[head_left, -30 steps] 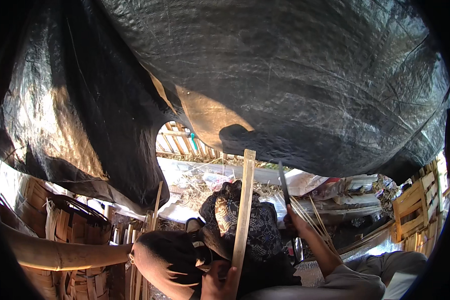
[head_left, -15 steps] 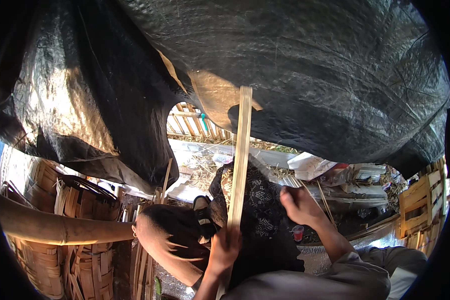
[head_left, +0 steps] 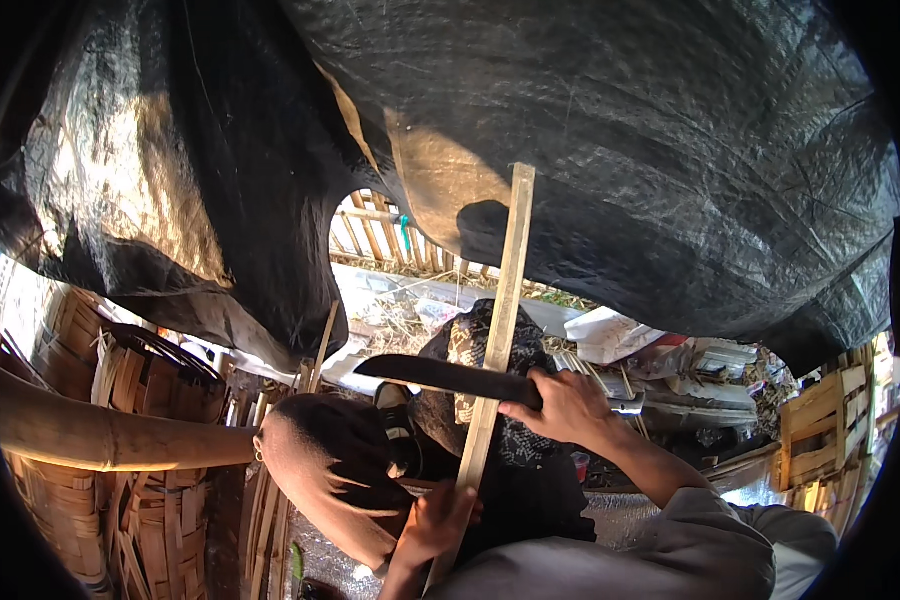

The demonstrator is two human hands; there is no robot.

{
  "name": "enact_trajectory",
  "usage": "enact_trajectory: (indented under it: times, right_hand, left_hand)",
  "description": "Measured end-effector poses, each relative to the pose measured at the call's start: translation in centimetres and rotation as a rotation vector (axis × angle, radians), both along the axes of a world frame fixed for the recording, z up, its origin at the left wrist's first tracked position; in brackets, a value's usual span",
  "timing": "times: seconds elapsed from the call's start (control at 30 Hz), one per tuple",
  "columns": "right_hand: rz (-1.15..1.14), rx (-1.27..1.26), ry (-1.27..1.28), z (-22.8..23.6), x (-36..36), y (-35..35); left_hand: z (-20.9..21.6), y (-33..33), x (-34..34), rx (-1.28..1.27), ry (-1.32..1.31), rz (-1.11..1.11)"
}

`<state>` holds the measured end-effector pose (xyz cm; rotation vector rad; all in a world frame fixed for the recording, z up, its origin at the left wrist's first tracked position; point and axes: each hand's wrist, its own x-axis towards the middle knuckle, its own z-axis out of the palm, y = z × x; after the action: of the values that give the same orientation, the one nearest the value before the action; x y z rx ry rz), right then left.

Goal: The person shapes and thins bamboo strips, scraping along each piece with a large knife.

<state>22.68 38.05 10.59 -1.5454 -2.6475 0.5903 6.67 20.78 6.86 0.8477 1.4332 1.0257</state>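
A long pale bamboo slat [head_left: 511,280] rises from my lap, its upper end tilted a little to the right. Low on it, my left hand [head_left: 438,522] is closed around the slat. My right hand [head_left: 573,408] grips a large knife [head_left: 425,374] with a broad dark blade. The blade points left and lies across the slat in view; whether it touches the slat I cannot tell. Behind the slat is a dark lace-patterned cloth [head_left: 530,440], partly covered by the knife and my right hand.
A black tarp [head_left: 660,160] hangs in front and overhead. At the left, a thick bamboo pole [head_left: 120,437] reaches my bent knee [head_left: 315,440], with woven bamboo baskets [head_left: 170,510] below. A slatted wooden crate [head_left: 823,420] stands at the right, and a small red cup [head_left: 580,464] sits beyond my right forearm.
My right hand has swung left and toward the slat, bringing the knife blade into plain view across it. The slat's top has tipped to the right; my left hand has shifted slightly lower.
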Motion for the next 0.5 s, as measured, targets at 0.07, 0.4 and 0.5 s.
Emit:
enact_trajectory:
  times: [0.07,0.4,0.5]
  right_hand:
    - [-0.002,0.032,0.04,0.0,0.2,0.2]
    - [0.007,0.049,-0.068,0.6,0.0,-0.5]
    - [-0.003,0.017,-0.089,1.2,-0.3,-0.6]
  left_hand:
    - [0.6,-0.9,0.1,-0.088,0.033,-0.063]
    - [-0.2,5.6,1.9,0.114,0.218,-0.032]
    - [1.2,5.2,1.6,0.014,0.016,0.031]
